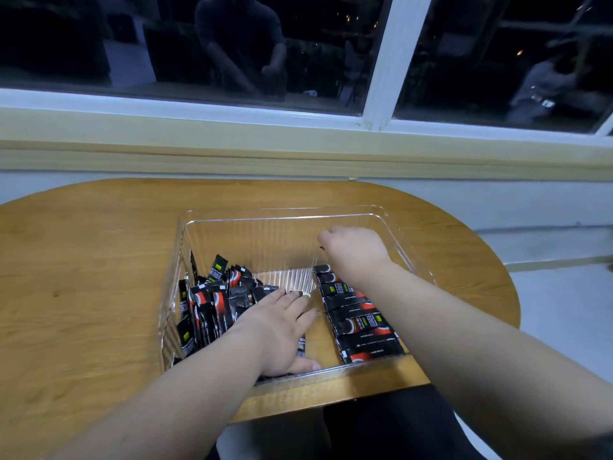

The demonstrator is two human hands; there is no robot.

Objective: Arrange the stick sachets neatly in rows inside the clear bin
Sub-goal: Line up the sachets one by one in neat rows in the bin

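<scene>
Head view looks down on a wooden table (83, 260) that stands by a dark window (199, 44). A clear bin (285, 215) sits on the table, close to its near edge. The bin holds lots of black and red stick sachets (220, 302).

At the left side of the bin there is a messy heap (199, 317) of them. Some stand up on end, some lean on the left wall, and some lie across each other. At the right side of the bin there is a tidy row (360, 322). These sachets lie flat, side by side, each one touching the next. The row runs from the near wall toward the middle of the bin. Between the heap and the row, a strip of the bin's floor shows.

The left hand (278, 330) lies flat with its fingers straight and grasps nothing. It rests on the sachets at the right edge of the heap, and its thumb is by the near wall.

The right hand (355, 249) is over the far end of the tidy row, nearer the right wall. Its fingers are curled down. A small dark bit shows under the fingertips, but I cannot tell if the hand is holding a sachet.
</scene>
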